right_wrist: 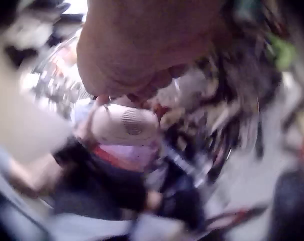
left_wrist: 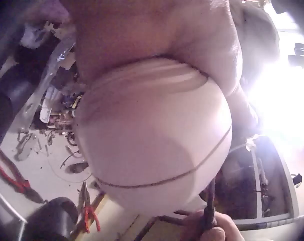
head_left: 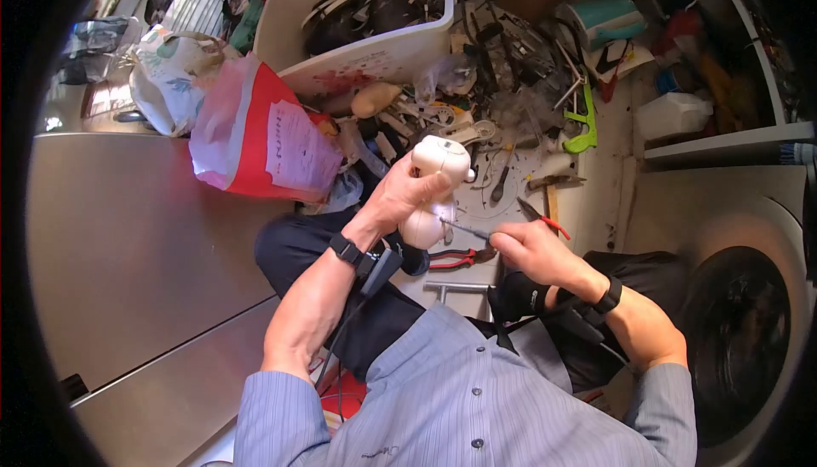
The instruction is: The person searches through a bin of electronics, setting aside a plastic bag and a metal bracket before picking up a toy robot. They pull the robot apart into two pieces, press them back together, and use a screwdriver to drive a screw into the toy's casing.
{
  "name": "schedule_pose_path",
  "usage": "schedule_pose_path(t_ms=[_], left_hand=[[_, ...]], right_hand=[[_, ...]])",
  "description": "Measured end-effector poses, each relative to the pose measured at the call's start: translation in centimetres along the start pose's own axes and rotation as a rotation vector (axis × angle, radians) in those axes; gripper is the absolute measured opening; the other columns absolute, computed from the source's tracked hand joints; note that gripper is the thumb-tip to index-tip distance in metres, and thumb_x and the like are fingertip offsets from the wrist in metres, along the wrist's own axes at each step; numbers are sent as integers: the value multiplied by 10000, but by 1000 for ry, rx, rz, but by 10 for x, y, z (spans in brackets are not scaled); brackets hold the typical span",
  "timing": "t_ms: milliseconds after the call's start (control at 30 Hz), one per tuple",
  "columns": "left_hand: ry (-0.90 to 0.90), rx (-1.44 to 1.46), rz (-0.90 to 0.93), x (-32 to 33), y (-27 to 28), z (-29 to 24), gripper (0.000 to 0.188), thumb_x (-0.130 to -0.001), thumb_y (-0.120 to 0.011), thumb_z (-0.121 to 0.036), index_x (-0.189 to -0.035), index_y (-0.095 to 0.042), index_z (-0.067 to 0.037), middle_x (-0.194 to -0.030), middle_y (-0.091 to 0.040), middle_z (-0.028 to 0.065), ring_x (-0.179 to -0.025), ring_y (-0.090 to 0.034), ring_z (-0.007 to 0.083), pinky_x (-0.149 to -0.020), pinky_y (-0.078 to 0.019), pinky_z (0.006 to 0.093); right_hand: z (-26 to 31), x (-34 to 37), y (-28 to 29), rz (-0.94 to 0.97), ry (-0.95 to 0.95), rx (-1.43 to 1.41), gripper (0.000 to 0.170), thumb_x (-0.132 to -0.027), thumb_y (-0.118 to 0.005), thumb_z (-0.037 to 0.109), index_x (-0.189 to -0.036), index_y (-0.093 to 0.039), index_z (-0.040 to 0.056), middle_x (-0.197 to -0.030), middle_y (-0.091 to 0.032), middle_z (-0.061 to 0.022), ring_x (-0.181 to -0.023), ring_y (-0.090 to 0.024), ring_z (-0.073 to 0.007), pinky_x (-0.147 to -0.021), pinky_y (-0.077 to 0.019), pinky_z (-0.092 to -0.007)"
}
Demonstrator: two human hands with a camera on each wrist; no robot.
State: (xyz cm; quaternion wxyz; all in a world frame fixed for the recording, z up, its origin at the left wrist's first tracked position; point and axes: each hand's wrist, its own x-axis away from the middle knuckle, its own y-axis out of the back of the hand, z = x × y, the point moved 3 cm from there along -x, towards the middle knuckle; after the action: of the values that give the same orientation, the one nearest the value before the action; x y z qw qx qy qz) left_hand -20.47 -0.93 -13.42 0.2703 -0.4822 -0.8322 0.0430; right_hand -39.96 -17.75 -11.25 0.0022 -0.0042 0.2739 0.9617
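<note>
A white, rounded plastic device (head_left: pixel 423 229) with a narrow waist hangs upright over the person's lap. The left hand (head_left: pixel 400 197) grips it around the middle, thumb across the front. A thin seam line runs round its lower bulb in the left wrist view, and a round speaker grille shows on the white casing (right_wrist: pixel 127 125) in the right wrist view. Fingers of the right hand (head_left: pixel 538 252) curl round a screwdriver (head_left: pixel 468 230), whose shaft points left, its tip right at the lower bulb. The screwdriver's handle is mostly hidden inside the fist.
Red-handled pliers (head_left: pixel 455 258) and a T-shaped metal tool (head_left: pixel 459 286) lie near the feet. A hammer (head_left: pixel 557 182) and loose parts lie beyond. A white bin (head_left: pixel 357 63) and red bag (head_left: pixel 255 131) stand at the back; a front-loading washer (head_left: pixel 736 339) is at right.
</note>
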Motion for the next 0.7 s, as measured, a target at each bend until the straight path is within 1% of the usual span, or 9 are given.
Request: schedule_pose_path(t_ms=[67, 167, 233, 433, 467, 500, 567, 633, 700], left_hand=[[48, 69, -56, 8, -1, 11, 807, -834, -872, -562, -1407, -573, -80, -1190, -685, 33, -1004, -668, 138, -846, -577, 329], [71, 96, -130, 7, 1, 16, 778, -847, -867, -555, -1390, -580, -78, -1173, -690, 33, -991, -668, 135, -846, -577, 329], [23, 53, -97, 11, -1, 7, 765, -852, -866, -550, -1383, -581, -79, -1172, -690, 32, -986, -668, 133, -844, -577, 327], [-22, -10, -28, 11, -4, 0, 734, -866, -863, -529, -1374, -577, -84, -1189, -687, 40, -982, -665, 128, -845, -576, 322], [-19, -53, -51, 12, -2, 1, 745, -864, -863, -532, -1382, -574, -81, -1201, -684, 45, -985, -666, 129, -850, -577, 323], [-14, -51, -54, 13, -1, 5, 745, -864, -863, -532, -1382, -574, -81, -1201, -684, 45, -985, -666, 129, -850, -577, 323], [37, 151, -170, 10, 4, 13, 771, -858, -860, -546, -1389, -572, -68, -1207, -684, 50, -1003, -669, 134, -865, -577, 329], [42, 134, -190, 10, 4, 10, 798, -849, -860, -564, -1391, -570, -55, -1209, -682, 50, -1017, -671, 138, -876, -577, 334], [5, 99, -197, 4, 6, 2, 799, -844, -865, -565, -1383, -571, -54, -1207, -681, 48, -1023, -667, 140, -877, -577, 337]], right_hand=[[16, 6, 0, -65, 209, 435, 206, -938, -733, 224, -878, -592, 86, -673, -593, -101, -532, -593, -301, -521, -502, -426], [8, 1, -3, -185, 293, 426, 192, -908, -760, 221, -934, -616, 96, -729, -617, -108, -524, -594, -303, -496, -497, -434], [3, -5, -5, -241, 338, 205, 209, -981, -711, 264, -976, -619, 77, -728, -607, -58, -483, -538, -226, -442, -431, -376], [-5, 11, -8, 483, -625, -929, 340, -1102, -558, 351, -1157, -634, 25, -696, -510, 16, -552, -418, -65, -478, -324, -260], [-6, 7, -6, 252, -290, -487, 259, -1040, -658, 280, -1112, -642, 32, -716, -545, -16, -553, -483, -132, -492, -387, -323], [-4, 5, -6, 256, -293, -491, 259, -1040, -658, 280, -1112, -642, 32, -716, -545, -16, -553, -483, -132, -492, -387, -323], [15, -5, 12, -72, 256, 426, 241, -939, -765, 206, -1095, -682, 41, -784, -595, -82, -621, -593, -233, -548, -464, -378], [11, -9, 11, -100, 233, 427, 257, -858, -831, 167, -1057, -706, 63, -866, -624, -147, -665, -629, -308, -572, -491, -402], [1, -20, 13, -145, 175, 84, 198, -944, -771, 211, -1047, -699, 58, -807, -625, -69, -612, -595, -215, -546, -464, -362]])
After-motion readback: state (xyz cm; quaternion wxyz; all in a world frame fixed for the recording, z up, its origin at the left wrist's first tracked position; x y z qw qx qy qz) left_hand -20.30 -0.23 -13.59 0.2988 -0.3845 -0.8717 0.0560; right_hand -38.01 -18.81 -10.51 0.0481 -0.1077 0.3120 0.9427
